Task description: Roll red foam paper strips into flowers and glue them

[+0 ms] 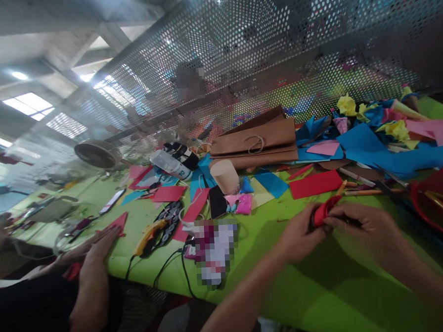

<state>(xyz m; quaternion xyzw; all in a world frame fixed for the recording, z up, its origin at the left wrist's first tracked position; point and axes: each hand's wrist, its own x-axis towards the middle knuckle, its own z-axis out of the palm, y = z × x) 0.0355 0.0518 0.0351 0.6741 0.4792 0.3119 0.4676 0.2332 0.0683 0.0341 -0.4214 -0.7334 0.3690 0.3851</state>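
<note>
Both my hands meet over the green tabletop (287,286) at the right of the view. Between them is a rolled strip of red paper (321,213), curled into a small ring with one end standing up. My left hand (298,234) wraps its fingers around the roll's left side. My right hand (363,220) pinches the roll's right edge with thumb and fingers. A flat red paper piece (315,184) lies just beyond my hands, with pencils (369,192) close to the right hand.
A yellow glue gun (149,237) with a cord and a partly blurred phone (220,250) lie left of me. Brown folded paper (253,144), a beige cylinder (225,176) and blue scraps (376,145) crowd the back. A co-worker's hands (99,244) press red paper at far left.
</note>
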